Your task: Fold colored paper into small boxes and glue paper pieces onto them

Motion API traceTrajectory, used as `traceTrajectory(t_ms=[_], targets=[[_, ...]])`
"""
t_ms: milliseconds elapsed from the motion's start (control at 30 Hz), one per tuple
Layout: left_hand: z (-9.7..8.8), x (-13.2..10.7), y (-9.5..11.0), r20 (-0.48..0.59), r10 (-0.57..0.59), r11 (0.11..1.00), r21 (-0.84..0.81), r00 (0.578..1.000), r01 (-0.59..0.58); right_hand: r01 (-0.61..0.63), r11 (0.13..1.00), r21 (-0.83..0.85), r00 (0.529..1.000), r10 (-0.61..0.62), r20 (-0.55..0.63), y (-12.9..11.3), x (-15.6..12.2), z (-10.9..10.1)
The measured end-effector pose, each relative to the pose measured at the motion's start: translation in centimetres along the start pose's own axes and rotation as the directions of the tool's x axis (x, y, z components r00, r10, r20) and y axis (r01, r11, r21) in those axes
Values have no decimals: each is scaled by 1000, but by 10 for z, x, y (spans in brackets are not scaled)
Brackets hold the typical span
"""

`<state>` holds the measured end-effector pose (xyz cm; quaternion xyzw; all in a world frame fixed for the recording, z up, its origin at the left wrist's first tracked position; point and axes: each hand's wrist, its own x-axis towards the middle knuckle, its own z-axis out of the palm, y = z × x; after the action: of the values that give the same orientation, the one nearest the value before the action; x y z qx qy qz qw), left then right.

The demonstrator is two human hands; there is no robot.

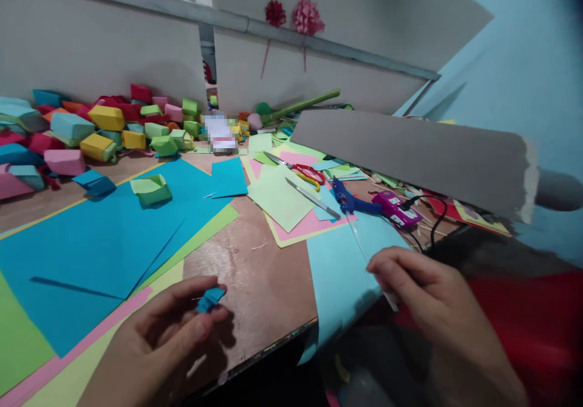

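Note:
My left hand (170, 328) pinches a small crumpled piece of blue paper (211, 300) between thumb and fingers, above the table's front edge. My right hand (416, 285) is closed around a translucent glue stick (357, 235), whose far end reaches the blue glue gun (353, 201). The gun lies on the paper sheets, against a purple box (397, 208) with a black cable. Large blue paper sheets (100, 237) spread out beyond my left hand, with a green folded paper box (152, 189) on them. Under my right hand a light blue sheet (339, 273) hangs over the edge.
Scissors (307, 173) and a craft knife (314, 198) lie on loose sheets at the centre. Many coloured paper boxes (70, 127) are heaped at the back left. A grey board (410, 152) leans across the right side. Two paper flowers (308, 17) show on the back panel.

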<state>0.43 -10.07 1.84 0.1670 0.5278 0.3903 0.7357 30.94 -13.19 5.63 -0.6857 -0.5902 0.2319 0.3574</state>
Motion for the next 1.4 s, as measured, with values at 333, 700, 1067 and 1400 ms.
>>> traceTrajectory(t_ms=[333,700,1067,1400], targets=[[9,-3,3,125,25,997,-71,992,-16,462,887,-13,886,-461,47,-27,-5,56],[12,-10,-7,194,222,957,145,956,-251,572,755,320,788,-615,42,-58,-4,119],[5,-7,-8,287,273,929,167,918,-329,659,712,243,727,-686,37,-50,-9,122],[0,-12,-4,286,406,744,449,868,-496,670,708,222,710,-699,85,-43,-10,129]])
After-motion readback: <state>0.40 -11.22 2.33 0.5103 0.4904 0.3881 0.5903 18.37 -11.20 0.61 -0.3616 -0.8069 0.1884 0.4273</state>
